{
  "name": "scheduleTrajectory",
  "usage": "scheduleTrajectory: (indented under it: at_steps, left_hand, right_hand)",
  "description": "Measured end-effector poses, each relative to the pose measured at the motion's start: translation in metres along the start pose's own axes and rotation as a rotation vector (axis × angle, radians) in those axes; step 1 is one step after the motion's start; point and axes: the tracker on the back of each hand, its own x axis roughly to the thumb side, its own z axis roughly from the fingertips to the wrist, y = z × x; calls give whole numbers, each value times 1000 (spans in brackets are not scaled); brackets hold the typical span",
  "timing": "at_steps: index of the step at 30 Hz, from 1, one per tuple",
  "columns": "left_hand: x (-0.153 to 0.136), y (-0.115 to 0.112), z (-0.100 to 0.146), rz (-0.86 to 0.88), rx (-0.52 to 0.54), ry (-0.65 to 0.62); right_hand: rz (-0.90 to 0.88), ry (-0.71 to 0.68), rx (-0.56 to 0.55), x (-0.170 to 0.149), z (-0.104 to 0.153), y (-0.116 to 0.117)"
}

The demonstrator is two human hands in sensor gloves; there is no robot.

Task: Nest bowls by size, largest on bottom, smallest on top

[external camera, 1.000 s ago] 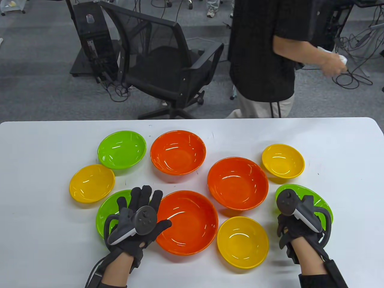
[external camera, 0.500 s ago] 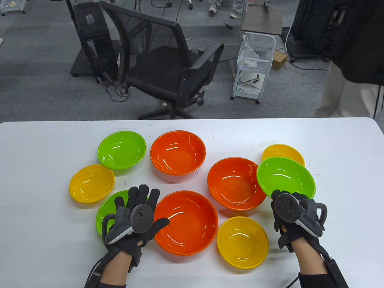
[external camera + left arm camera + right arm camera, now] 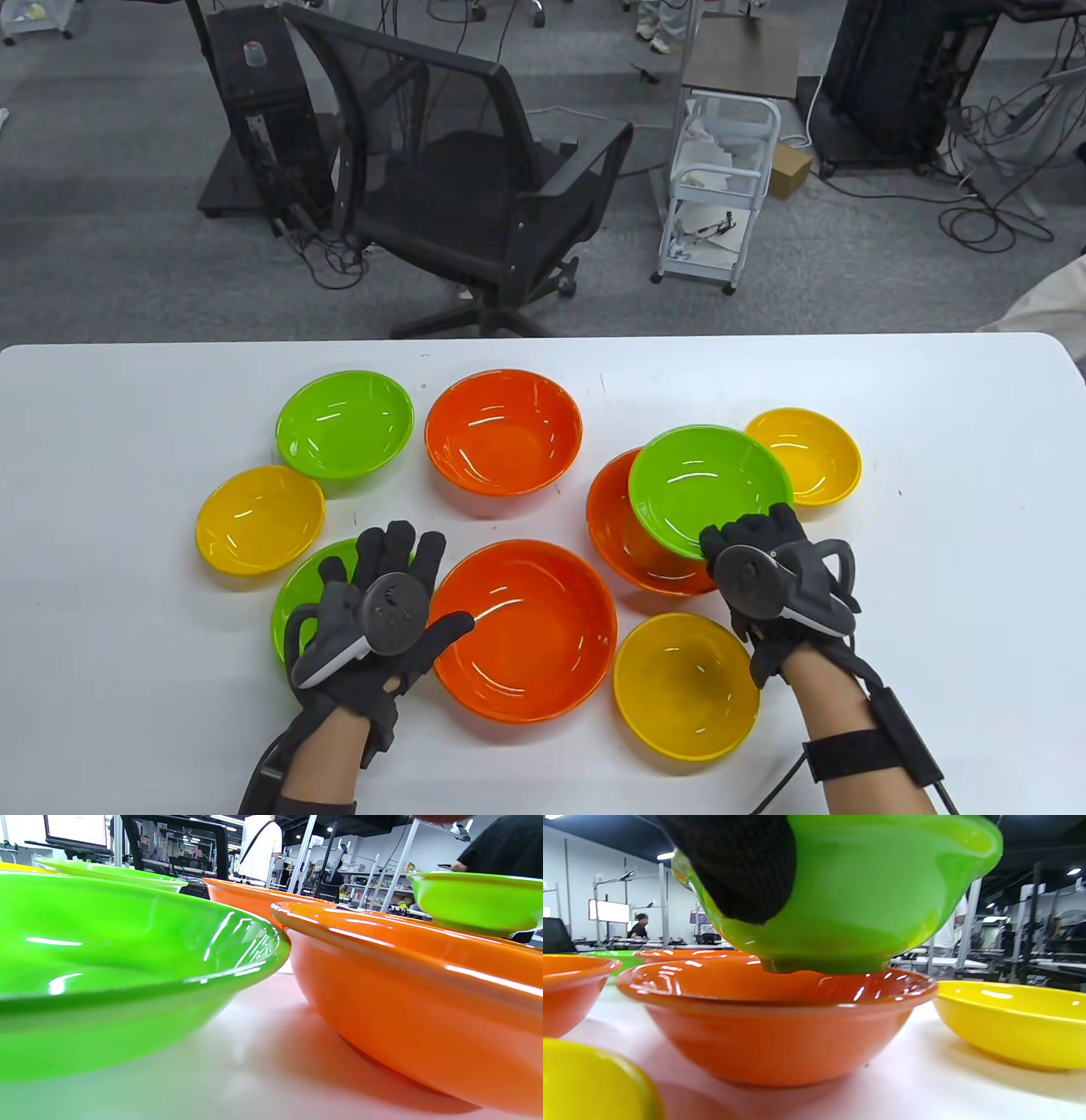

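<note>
Left hand (image 3: 382, 615): palm down, fingers (image 3: 399, 548) spread and extended forward, thumb out to right, tracker on back; grips nothing; forearm enters from bottom edge. Right hand (image 3: 776, 573): raised above tabletop (image 3: 127, 407), fingers (image 3: 742, 866) curled, gripping near rim of green bowl (image 3: 708, 488); strap around forearm, cable running along it; forearm angled inward from lower right.

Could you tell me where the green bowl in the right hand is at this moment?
The right hand holds the green bowl just above the right-side orange bowl, beside a small yellow bowl.
</note>
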Motion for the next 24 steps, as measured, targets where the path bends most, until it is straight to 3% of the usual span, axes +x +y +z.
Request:
scheduleTrajectory:
  at_steps: [24]
  left_hand:
    - [-1,-1,-1,13,2,-5]
  right_hand:
    - [-45,-73,164,7,-19,23]
